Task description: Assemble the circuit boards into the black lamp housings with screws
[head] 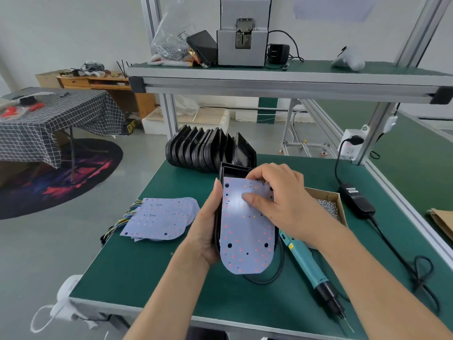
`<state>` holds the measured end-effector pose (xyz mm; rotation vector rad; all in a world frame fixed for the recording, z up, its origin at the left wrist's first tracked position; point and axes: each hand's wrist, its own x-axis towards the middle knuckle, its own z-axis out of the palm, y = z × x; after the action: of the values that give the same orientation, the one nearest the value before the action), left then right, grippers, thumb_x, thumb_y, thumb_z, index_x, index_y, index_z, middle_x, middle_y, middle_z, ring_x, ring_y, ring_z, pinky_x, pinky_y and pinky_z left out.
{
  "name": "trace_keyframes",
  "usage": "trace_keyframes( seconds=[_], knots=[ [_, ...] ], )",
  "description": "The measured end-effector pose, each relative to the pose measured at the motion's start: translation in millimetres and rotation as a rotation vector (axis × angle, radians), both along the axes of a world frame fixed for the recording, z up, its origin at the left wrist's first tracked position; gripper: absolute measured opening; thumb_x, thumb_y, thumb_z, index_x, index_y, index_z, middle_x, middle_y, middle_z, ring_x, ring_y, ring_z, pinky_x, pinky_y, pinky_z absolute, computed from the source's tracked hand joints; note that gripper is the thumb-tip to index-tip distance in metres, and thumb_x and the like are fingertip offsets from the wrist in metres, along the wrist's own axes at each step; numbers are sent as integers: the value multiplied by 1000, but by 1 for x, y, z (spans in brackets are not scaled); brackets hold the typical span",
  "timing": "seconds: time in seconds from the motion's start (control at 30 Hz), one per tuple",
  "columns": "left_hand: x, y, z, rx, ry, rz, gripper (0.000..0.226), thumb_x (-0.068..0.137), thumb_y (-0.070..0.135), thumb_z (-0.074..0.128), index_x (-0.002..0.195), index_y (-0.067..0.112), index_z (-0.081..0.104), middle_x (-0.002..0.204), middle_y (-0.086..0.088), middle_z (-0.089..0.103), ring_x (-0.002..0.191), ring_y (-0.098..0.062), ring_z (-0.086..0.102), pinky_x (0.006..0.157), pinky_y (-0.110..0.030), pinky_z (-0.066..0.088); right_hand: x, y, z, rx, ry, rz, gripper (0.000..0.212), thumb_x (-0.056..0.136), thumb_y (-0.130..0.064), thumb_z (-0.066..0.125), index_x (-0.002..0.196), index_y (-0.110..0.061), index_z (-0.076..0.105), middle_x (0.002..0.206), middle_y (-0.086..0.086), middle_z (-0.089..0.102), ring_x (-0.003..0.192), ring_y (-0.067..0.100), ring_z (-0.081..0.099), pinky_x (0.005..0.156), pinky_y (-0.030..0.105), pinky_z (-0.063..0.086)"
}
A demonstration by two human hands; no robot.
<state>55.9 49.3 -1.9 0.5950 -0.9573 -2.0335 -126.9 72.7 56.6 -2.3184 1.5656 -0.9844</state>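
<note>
Head view: centre frame, left hand (206, 231) gripping black lamp housing (226, 171); right hand (277, 200) pinching circuit board (245, 236) onto it. Below, green bench mat (147, 266). Left, checked tablecloth (61, 119), grey floor (36, 253).

A pale lilac circuit board (246, 238), dotted with small red and orange LEDs and a few dark holes, is held tilted over a black lamp housing (232, 171), of which only edges are seen. A stack of like boards (159, 218) with coloured wires lies flat on the green mat. Black housings (208, 149) are stood on edge in a row behind. Screws (328, 208) are heaped in a cardboard box.
</note>
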Motion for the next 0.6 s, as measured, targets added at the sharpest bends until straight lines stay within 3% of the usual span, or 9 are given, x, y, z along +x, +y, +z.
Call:
trace_keyframes(
  seconds=[0.17,0.33,0.5,0.6],
  knots=[
    [2,1,1,31,4,-2,71,81,74,64,125,20,76,127,-10,74,113,-27,72,90,-40,59,4,0,2,-49,-27,-66,19,99,-43,66,112,-36,53,103,-13,52,105,13,43,107,40,25],
    [8,2,-1,10,25,4,72,83,74,67,134,23,70,139,-11,67,126,-29,66,98,-44,56,4,-1,4,-60,12,-94,23,98,-42,66,117,-30,58,103,-12,50,108,14,41,108,41,24],
    [5,5,0,13,28,-9,77,74,73,77,129,20,74,133,-11,70,119,-28,70,93,-41,58,6,-1,3,-86,-38,-122,21,99,-42,65,115,-31,57,107,-12,55,108,13,43,106,38,23],
    [5,4,0,22,46,-9,80,74,73,77,132,18,72,134,-13,69,120,-29,69,94,-43,58,8,0,0,-88,4,-126,21,99,-43,66,115,-32,59,99,-14,52,104,14,44,102,39,24]
  ],
)
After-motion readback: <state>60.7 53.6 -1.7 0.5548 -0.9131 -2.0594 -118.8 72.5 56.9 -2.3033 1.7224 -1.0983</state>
